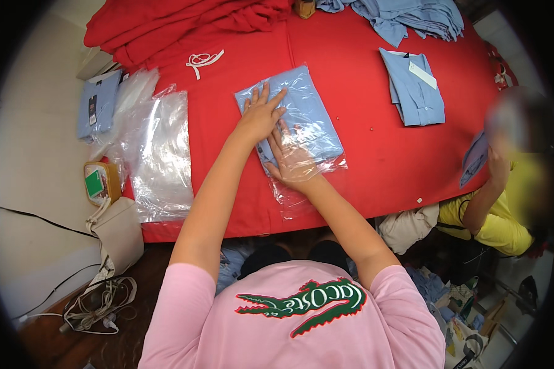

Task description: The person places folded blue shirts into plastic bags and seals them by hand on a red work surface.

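On red table point(363, 175): blue garment point(317, 114) folded, in clear bag point(284, 198), mouth seemingly unsealed. Left hand point(262, 115) spread atop; right hand point(291, 157) extended, apparently inside. Second garment point(412, 95) folded, unbagged.

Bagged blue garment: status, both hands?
Left hand flat on bagged blue garment. Right hand lower, seemingly under plastic. Another folded blue garment lies apart, right.

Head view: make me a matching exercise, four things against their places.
1. bagged blue garment
2. loose clear bags
3. white cord
4. blue garment with white tag

A. on the table, far right of both hands
B. in contact with the left hand and right hand
C. just below the red cloth pile
D. beside the left forearm

Pairs: 1-B, 2-D, 3-C, 4-A
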